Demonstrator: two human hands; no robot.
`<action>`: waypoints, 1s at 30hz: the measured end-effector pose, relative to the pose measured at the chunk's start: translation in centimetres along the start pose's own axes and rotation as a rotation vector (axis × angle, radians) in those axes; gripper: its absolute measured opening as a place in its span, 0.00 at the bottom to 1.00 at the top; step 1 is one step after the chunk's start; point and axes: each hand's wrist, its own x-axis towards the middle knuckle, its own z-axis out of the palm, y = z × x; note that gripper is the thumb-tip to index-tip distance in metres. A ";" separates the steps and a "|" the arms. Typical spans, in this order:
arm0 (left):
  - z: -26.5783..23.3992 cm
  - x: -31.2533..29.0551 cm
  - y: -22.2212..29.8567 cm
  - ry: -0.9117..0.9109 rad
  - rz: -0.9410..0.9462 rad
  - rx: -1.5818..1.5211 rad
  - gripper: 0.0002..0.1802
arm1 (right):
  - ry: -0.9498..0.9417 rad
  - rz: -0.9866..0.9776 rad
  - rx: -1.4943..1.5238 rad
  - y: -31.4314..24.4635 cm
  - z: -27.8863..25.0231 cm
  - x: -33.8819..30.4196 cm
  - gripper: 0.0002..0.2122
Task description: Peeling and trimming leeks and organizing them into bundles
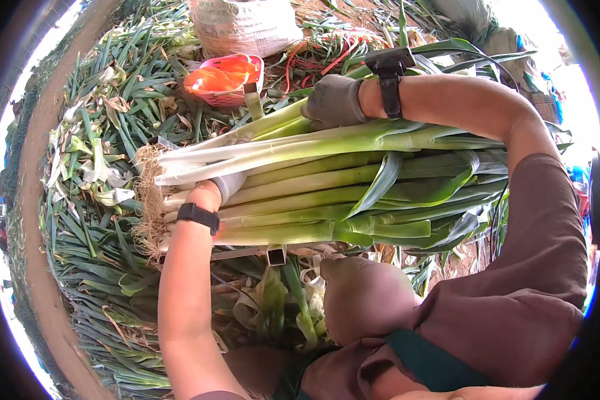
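Observation:
A thick bundle of leeks (300, 203) lies crosswise in front of me, with the shaggy roots (152, 203) at the left and the dark green leaves at the right. My left hand (230, 185), in a grey glove, reaches in among the white stems near the root end. Leeks lying across it hide its fingers. My right hand (333, 101), also gloved in grey, is curled over stems along the bundle's far side. Both wrists carry black straps. Short square metal posts (253, 101) of a rack stand on either side of the bundle.
Beyond the bundle stands a pink plastic basket (228, 99) with orange material inside, beside a white woven sack (245, 28). Red string (337, 59) lies at the back. Loose leek leaves (93, 160) cover much of the ground. A rounded cloth-covered shape (370, 300) sits close to me.

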 end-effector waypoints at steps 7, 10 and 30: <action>-0.4 -0.1 1.3 0.208 -0.005 -0.114 0.12 | -0.085 0.110 0.207 -1.0 -5.3 -3.7 0.22; 3.2 -0.2 -0.5 0.303 -0.008 -0.103 0.11 | -0.012 0.084 0.213 -3.2 -5.7 -7.3 0.26; 1.2 2.4 3.4 0.524 -0.218 -0.326 0.12 | 0.604 0.195 -0.159 -2.7 -6.5 -14.9 0.19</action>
